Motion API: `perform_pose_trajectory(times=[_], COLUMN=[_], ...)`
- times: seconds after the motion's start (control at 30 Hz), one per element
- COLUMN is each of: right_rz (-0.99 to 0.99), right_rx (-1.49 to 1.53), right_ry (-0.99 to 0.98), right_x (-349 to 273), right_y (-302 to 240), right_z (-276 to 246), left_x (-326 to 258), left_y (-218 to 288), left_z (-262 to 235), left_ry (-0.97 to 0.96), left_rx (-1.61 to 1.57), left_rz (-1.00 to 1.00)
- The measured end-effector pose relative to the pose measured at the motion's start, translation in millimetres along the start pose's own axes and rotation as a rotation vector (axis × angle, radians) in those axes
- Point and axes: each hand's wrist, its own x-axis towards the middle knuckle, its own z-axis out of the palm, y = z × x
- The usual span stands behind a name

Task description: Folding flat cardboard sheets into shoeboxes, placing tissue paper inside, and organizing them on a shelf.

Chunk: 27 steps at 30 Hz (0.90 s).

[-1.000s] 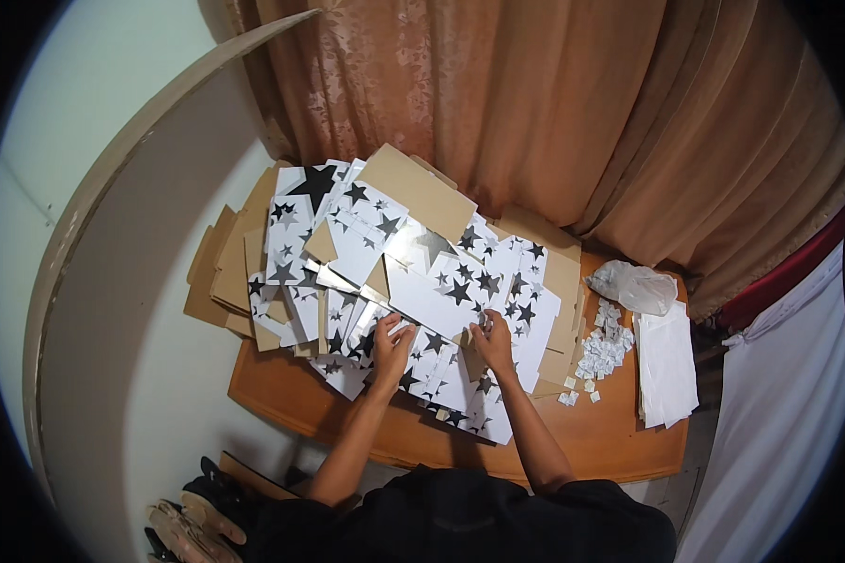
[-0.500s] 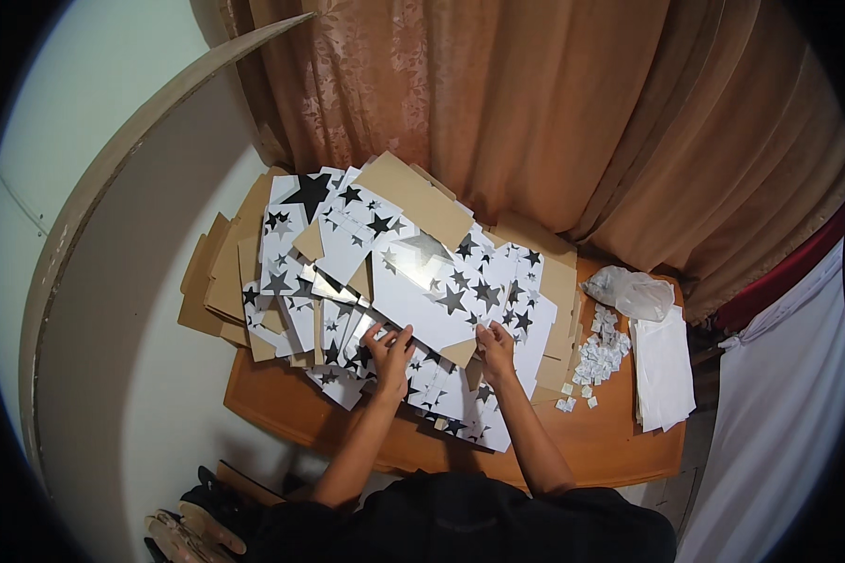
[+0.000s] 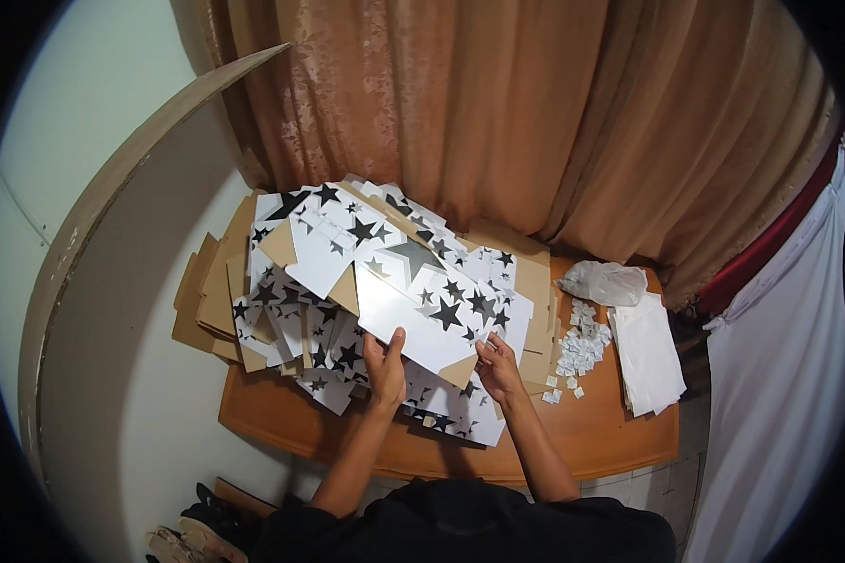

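Over the pile (image 3: 347, 355), a star-printed sheet (image 3: 406, 314) extends away from the fingers, long axis slanting from far left to near right; the left hand (image 3: 386, 373) grips its near edge, the right hand (image 3: 500, 373) curls beside its right end, grip unclear.

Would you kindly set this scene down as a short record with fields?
Left hand: gripping the near edge of a star-printed card
Right hand: at that card's right end, grip unclear
Around the card: other star-printed pieces, brown cardboard
Table, right side: clear plastic bag, small whitish squares, stack of white sheets
Background: brown curtain
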Motion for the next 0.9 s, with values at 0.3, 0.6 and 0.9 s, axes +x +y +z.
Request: perform_pose_trajectory(times=[0.3,0.6,0.9], right_rz=[-0.604,-0.399,-0.564], right_rx=[-1.242,-1.199,-1.069], right_ry=[0.277,-0.107,0.109], right_x=[-89,-197,-355], right_y=[-67,-129,-138], right_z=[5,-32,-125], left_x=[-70,-173,-320], left_y=[15,-17,-86], left_z=[46,120,202], left_ry=[-0.264,-0.54,-0.66], left_rx=[0.272,0.381,0.503], left_rz=[0.181,0.183,0.222])
